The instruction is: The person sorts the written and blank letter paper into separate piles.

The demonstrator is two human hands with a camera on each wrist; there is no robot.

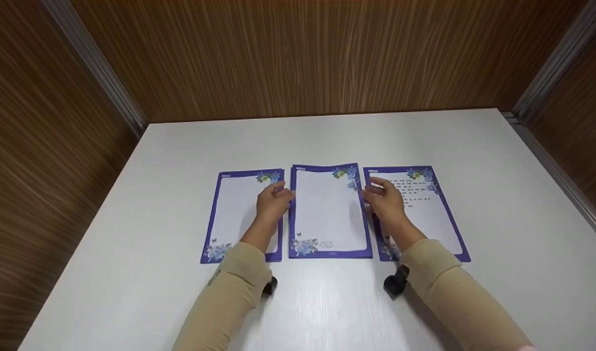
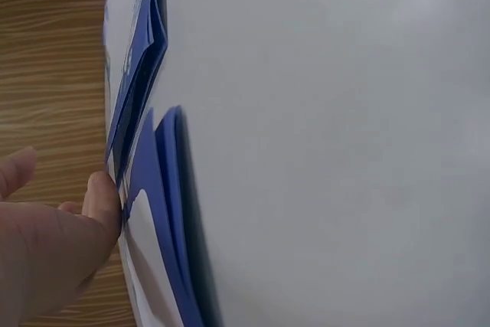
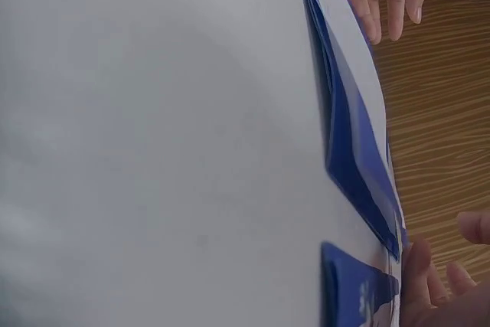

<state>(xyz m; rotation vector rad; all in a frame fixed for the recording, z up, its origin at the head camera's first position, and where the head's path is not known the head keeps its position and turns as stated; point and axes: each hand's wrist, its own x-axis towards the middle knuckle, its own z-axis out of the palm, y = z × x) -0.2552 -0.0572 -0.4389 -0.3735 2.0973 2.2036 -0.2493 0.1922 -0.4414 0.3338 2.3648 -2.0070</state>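
A middle stack of purple-bordered letter paper (image 1: 329, 209) with blue flower corners lies on the table, its upper edge slightly wavy. My left hand (image 1: 271, 204) is at its left edge, thumb toward the paper and fingers loosely bent above the left stack of sheets (image 1: 234, 209). Against the opposite edge, the right hand (image 1: 388, 202) has its fingertips right at the border, partly covering the right sheet (image 1: 439, 224), which bears printed lines of text. In the left wrist view, the left fingertips touch near the gap between the middle stack (image 2: 142, 74) and left stack (image 2: 164, 212).
All the paper lies on a white table (image 1: 317, 141). Brown wood-grain panels (image 1: 298, 58) stand behind and at both sides, with metal strips (image 1: 90, 58) at the corners. Black wrist devices (image 1: 396, 282) show below the beige sleeves (image 1: 229, 292).
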